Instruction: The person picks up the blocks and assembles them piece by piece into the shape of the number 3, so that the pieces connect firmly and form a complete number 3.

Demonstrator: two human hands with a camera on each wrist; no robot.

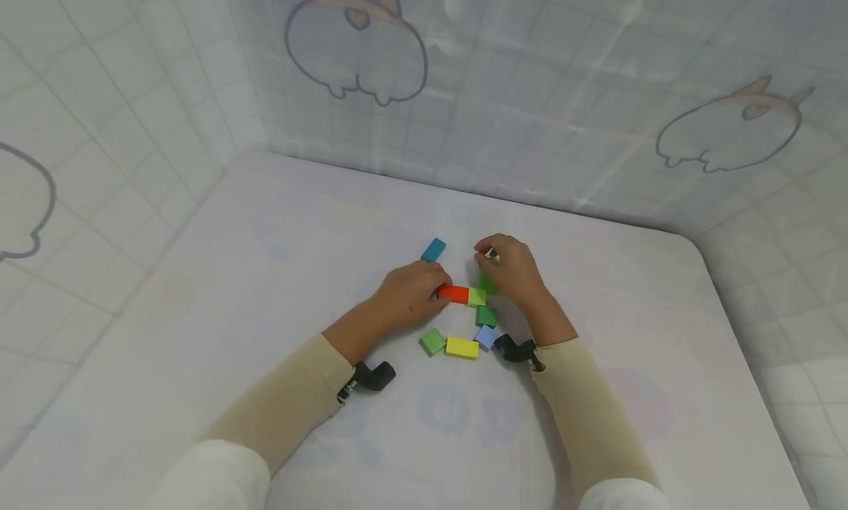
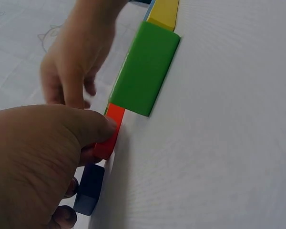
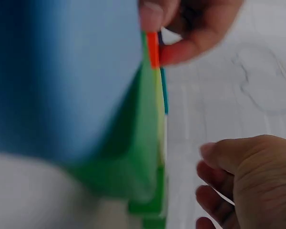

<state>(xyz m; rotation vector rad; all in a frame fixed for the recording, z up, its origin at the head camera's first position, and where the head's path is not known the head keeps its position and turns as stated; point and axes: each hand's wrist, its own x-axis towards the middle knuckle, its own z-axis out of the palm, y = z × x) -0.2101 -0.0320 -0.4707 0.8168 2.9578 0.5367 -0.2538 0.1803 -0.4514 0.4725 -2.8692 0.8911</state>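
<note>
My left hand (image 1: pixel 414 293) pinches a red block (image 1: pixel 456 294) between thumb and fingers. The right end of that block meets a lime block (image 1: pixel 477 297), which has a green block (image 1: pixel 486 316) below it. Just past the left fingers lies a blue block (image 1: pixel 433 249), seen dark in the left wrist view. My right hand (image 1: pixel 513 271) hovers over the right side with loosely bent fingers; the right wrist view shows nothing between its thumb and fingers. Beneath it a bright green block (image 1: pixel 488 283) is partly hidden by the hand.
Nearer to me, a light blue block (image 1: pixel 486 338), a yellow block (image 1: pixel 461 347) and a light green block (image 1: pixel 433 341) continue the curved row. All lie on a white table (image 1: pixel 318 223), with patterned curtains (image 1: pixel 490 112) around its far and side edges.
</note>
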